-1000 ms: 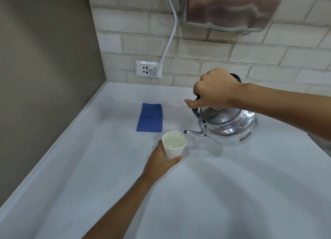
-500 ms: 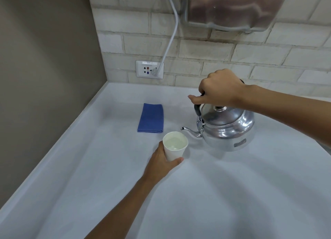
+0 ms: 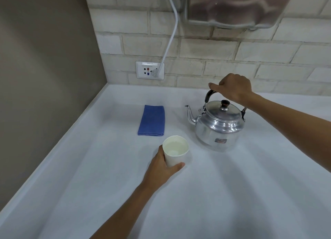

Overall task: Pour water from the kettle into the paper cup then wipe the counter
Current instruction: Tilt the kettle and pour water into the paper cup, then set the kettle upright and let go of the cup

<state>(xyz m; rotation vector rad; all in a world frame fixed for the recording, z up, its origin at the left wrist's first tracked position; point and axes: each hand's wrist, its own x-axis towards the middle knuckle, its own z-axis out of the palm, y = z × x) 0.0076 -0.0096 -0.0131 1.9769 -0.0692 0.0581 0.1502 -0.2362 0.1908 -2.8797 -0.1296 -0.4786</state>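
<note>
On the white counter (image 3: 232, 194) we've got the kettle (image 3: 219, 126) standing upright at about 1 o'clock from frame centre, base flat on the surface, spout pointing to 9 o'clock, lid on with its dark knob up. Our right hand (image 3: 232, 89) is over the black handle at 12 o'clock of the kettle, fingers curled around the handle top, thumb sticking out toward 9 o'clock; grip looks loose, we can't tell how firmly it's closed.

Paper cup (image 3: 176, 152) sits upright on the counter near frame centre, at roughly 8 o'clock from the kettle and clear of it, a gap between them. Water visible inside, well below the rim. Our left hand (image 3: 162, 169) wraps the cup from its 7 o'clock side: thumb across the near side at the base, fingers behind on the left, partly hidden. Closed on the cup wall, not squeezing it out of shape.

Blue cloth (image 3: 152, 120), folded flat, lies at 11 o'clock from the cup, 9 o'clock from the kettle, touching neither.

Back wall: wall socket (image 3: 150, 70) at 12 o'clock from the cloth, white cable (image 3: 170, 40) plugged in and running up. Steel wall-mounted unit (image 3: 238, 6) at top right, cropped.
</note>
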